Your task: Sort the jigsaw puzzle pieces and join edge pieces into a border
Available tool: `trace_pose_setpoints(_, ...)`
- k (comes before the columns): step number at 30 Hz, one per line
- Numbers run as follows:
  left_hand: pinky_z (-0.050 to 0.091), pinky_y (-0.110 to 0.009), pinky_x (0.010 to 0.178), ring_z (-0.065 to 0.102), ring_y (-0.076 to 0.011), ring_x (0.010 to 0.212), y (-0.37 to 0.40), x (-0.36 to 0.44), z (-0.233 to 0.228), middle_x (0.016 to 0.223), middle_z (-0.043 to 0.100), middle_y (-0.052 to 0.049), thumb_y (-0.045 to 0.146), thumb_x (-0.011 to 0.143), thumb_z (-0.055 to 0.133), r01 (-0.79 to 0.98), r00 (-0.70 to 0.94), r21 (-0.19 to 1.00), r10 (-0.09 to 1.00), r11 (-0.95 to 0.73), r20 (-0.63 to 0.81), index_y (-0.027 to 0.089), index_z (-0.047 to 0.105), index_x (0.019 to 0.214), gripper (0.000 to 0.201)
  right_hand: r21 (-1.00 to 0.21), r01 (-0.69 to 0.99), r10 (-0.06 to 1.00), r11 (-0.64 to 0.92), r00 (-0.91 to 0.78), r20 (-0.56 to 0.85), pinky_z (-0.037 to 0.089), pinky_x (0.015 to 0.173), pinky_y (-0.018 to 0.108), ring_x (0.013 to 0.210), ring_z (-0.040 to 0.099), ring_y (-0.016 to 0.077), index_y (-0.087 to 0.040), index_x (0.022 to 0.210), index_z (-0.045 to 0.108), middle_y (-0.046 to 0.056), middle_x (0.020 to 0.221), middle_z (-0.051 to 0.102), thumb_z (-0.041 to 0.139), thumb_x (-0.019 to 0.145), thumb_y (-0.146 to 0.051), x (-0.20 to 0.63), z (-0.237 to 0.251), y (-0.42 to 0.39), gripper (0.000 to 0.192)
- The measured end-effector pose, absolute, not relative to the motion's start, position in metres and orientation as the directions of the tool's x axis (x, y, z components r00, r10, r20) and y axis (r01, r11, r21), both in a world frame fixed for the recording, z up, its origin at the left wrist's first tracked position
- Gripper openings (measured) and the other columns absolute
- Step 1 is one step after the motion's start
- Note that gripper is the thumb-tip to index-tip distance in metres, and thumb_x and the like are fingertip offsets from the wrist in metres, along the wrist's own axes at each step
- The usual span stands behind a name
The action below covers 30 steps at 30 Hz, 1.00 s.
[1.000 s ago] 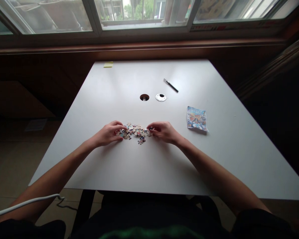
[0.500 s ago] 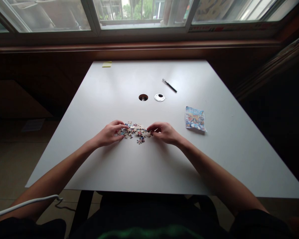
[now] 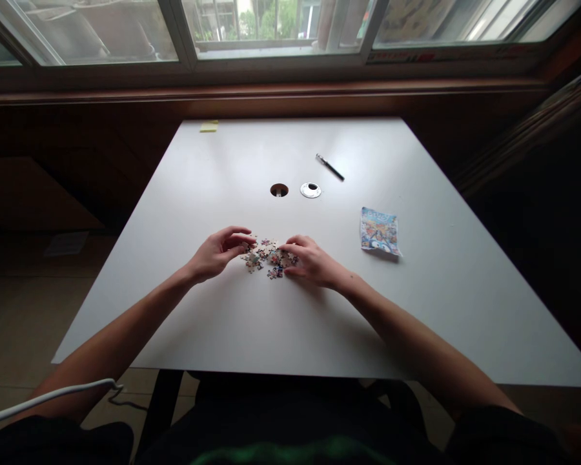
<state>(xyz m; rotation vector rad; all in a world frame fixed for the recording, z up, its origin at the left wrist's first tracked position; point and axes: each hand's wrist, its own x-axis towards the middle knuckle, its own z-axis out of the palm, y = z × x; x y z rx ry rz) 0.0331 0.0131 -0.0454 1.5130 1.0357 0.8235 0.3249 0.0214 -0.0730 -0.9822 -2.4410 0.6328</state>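
A small heap of jigsaw puzzle pieces [image 3: 267, 255] lies on the white table, beige backs and coloured faces mixed together. At its left edge is my left hand [image 3: 219, 253], fingers loosely bent and thumb apart from the index finger, covering a few pieces. Over the right side of the heap, my right hand [image 3: 312, 261] has its thumb and fingers spread around some pieces. No piece is visibly lifted in either hand. What lies under the fingertips is partly hidden.
To the right lies a colourful printed packet [image 3: 379, 231]. Farther back are a black pen [image 3: 330, 166], a round cable-hole cover [image 3: 310, 190] and the open cable hole [image 3: 279, 190]. Yellow sticky notes [image 3: 209, 126] sit at the far left of the table [image 3: 213, 336].
My left hand has risen slightly and tightened inward at the heap's edge. My right hand has moved a little left over the pieces. The heap is more compact on its left side.
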Motion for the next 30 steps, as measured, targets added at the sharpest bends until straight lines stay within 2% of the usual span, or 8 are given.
trace_pose_setpoints(4, 0.049, -0.050, 0.108, 0.063, -0.0258, 0.121, 0.018, 0.021, -0.047, 0.125, 0.068, -0.012, 0.036, 0.088, 0.068, 0.209, 0.392, 0.976, 0.920, -0.067, -0.021, 0.019, 0.058, 0.126, 0.042, -0.600, 0.476, 0.714, 0.643, -0.656, 0.245, 0.053, 0.089, 0.035, 0.096, 0.064, 0.0214, -0.019, 0.117, 0.068, 0.011, 0.108, 0.064, 0.061, 0.089, -0.017, 0.317, -0.077, 0.021, 0.029)
trace_pose_setpoints(9, 0.046, -0.049, 0.113, 0.060, -0.0262, 0.124, 0.017, 0.005, -0.061, 0.130, 0.064, -0.013, 0.035, 0.087, 0.064, 0.403, 0.399, 0.886, 0.915, -0.230, 0.056, 0.016, 0.064, 0.121, 0.039, -0.635, 0.452, 0.739, 0.626, -0.605, 0.298, 0.053, 0.080, 0.030, 0.086, 0.066, 0.0182, -0.018, 0.105, 0.070, 0.009, 0.100, 0.069, 0.057, 0.089, -0.014, 0.316, -0.076, 0.019, 0.021)
trace_pose_setpoints(11, 0.043, -0.048, 0.115, 0.051, -0.0287, 0.133, 0.014, 0.008, -0.063, 0.140, 0.055, -0.013, 0.038, 0.085, 0.068, 0.494, 0.483, 0.783, 0.868, -0.378, 0.115, 0.019, 0.058, 0.133, 0.052, -0.665, 0.450, 0.768, 0.596, -0.563, 0.307, 0.054, 0.080, 0.031, 0.085, 0.066, 0.0180, -0.018, 0.104, 0.069, 0.008, 0.098, 0.070, 0.058, 0.087, -0.012, 0.313, -0.076, 0.019, 0.021)
trace_pose_setpoints(14, 0.033, -0.051, 0.121, 0.033, -0.0344, 0.145, 0.012, 0.020, -0.064, 0.155, 0.037, -0.016, 0.048, 0.077, 0.078, 0.545, 0.620, 0.632, 0.772, -0.551, 0.139, 0.021, 0.034, 0.152, 0.091, -0.753, 0.416, 0.814, 0.511, -0.515, 0.268, 0.056, 0.081, 0.032, 0.085, 0.068, 0.0175, -0.018, 0.103, 0.066, 0.007, 0.099, 0.071, 0.058, 0.083, -0.011, 0.303, -0.074, 0.017, 0.023)
trace_pose_setpoints(16, 0.029, -0.053, 0.122, 0.026, -0.0369, 0.148, 0.012, 0.029, -0.065, 0.160, 0.027, -0.019, 0.055, 0.073, 0.080, 0.540, 0.665, 0.595, 0.735, -0.595, 0.131, 0.019, 0.021, 0.158, 0.109, -0.842, 0.322, 0.815, 0.432, -0.539, 0.212, 0.058, 0.084, 0.033, 0.089, 0.070, 0.0168, -0.019, 0.108, 0.063, 0.007, 0.104, 0.071, 0.059, 0.083, -0.013, 0.298, -0.070, 0.015, 0.026)
trace_pose_setpoints(19, 0.029, -0.052, 0.122, 0.024, -0.0371, 0.149, 0.015, 0.031, -0.068, 0.161, 0.023, -0.020, 0.060, 0.073, 0.078, 0.544, 0.674, 0.574, 0.726, -0.612, 0.135, 0.018, 0.010, 0.159, 0.118, -0.913, 0.215, 0.801, 0.347, -0.575, 0.169, 0.059, 0.090, 0.034, 0.101, 0.069, 0.0171, -0.020, 0.114, 0.058, 0.007, 0.112, 0.070, 0.057, 0.085, -0.016, 0.304, -0.063, 0.014, 0.029)
trace_pose_setpoints(25, 0.022, -0.051, 0.125, 0.017, -0.0368, 0.152, 0.017, 0.022, -0.070, 0.164, 0.017, -0.018, 0.072, 0.069, 0.074, 0.628, 0.682, 0.470, 0.730, -0.620, 0.053, 0.019, 0.010, 0.160, 0.123, -0.770, 0.478, 0.836, 0.422, -0.534, 0.127, 0.058, 0.078, 0.033, 0.083, 0.066, 0.0156, -0.019, 0.106, 0.060, 0.007, 0.100, 0.068, 0.055, 0.084, -0.014, 0.345, -0.056, 0.005, 0.023)
trace_pose_setpoints(30, 0.007, -0.066, 0.120, 0.005, -0.0460, 0.151, 0.008, 0.060, -0.071, 0.165, 0.008, -0.020, 0.086, 0.059, 0.068, 0.734, 0.638, 0.333, 0.770, -0.592, -0.036, 0.017, 0.012, 0.160, 0.134, -0.752, 0.404, 0.750, 0.521, -0.636, 0.178, 0.057, 0.085, 0.039, 0.091, 0.064, 0.0186, -0.019, 0.110, 0.053, 0.009, 0.103, 0.064, 0.052, 0.082, -0.009, 0.328, -0.059, -0.015, 0.029)
